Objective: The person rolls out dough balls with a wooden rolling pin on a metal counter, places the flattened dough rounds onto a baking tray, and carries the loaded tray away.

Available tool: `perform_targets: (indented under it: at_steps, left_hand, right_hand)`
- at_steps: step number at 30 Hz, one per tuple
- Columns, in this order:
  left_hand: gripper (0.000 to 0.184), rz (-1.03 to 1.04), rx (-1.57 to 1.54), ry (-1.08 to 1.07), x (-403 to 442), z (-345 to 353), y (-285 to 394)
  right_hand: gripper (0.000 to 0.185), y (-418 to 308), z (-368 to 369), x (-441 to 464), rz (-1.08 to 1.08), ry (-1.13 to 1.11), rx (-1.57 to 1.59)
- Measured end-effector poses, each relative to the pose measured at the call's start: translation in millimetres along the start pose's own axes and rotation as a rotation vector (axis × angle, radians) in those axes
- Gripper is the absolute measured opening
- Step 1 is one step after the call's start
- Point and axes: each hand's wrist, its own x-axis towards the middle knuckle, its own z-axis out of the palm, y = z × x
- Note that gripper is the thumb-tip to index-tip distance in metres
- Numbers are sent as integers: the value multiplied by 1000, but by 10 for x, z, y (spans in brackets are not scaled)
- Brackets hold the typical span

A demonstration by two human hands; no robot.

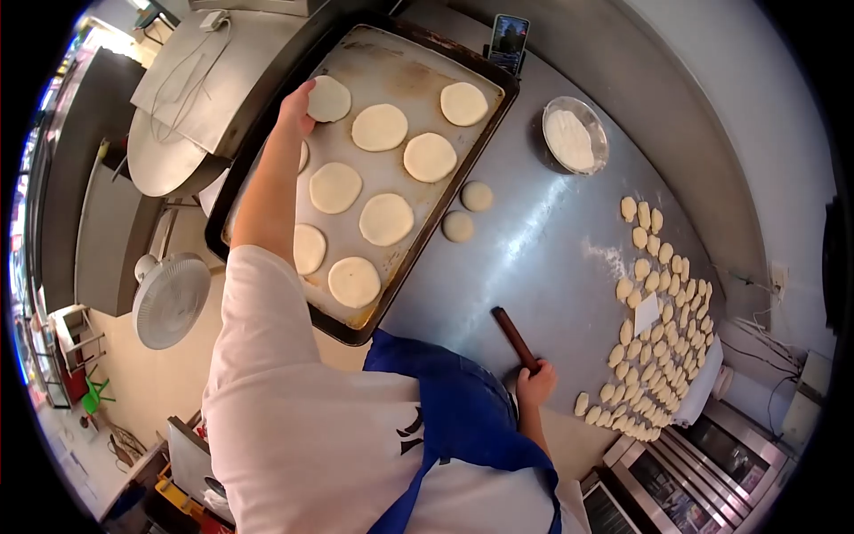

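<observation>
My left hand (297, 105) is at the far left part of a large dark-rimmed baking tray (405, 307), its fingers on the left edge of a flat dough disc (329, 99). Several more flat discs, one of them a disc (387, 220) near the middle, lie spaced over the tray; my left arm partly covers one. Closed round the lower end of a brown rolling pin (514, 338) is my right hand (536, 384), low over the metal table (480, 276). Two small round dough balls (478, 196) sit beside the tray's right edge.
A bowl of flour (569, 141) stands at the upper right, and a phone (509, 43) is propped behind the tray. Many small dough pieces (658, 334) cover the table's right end, with a white card (647, 313) among them. A fan (172, 301) stands left of the table.
</observation>
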Motion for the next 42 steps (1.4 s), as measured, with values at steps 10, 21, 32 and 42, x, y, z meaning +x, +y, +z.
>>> perform_targets:
  at_steps: [10, 21, 32, 42]
  left_hand:
    - [55, 1120, 1159, -277, -1978, 661, -649]
    - [40, 1361, 1650, -1071, -4526, 796, -3864]
    - [42, 858, 1690, -459, -4567, -75, -3425]
    - [51, 897, 1671, -454, -4212, 63, -3232]
  right_hand:
    - [37, -327, -151, 506, -423, 91, 195]
    - [32, -2831, 590, 1881, -603, -17, 428]
    - [30, -1978, -127, 1138, -650, -453, 815]
    - [21, -682, 98, 956, -840, 73, 194]
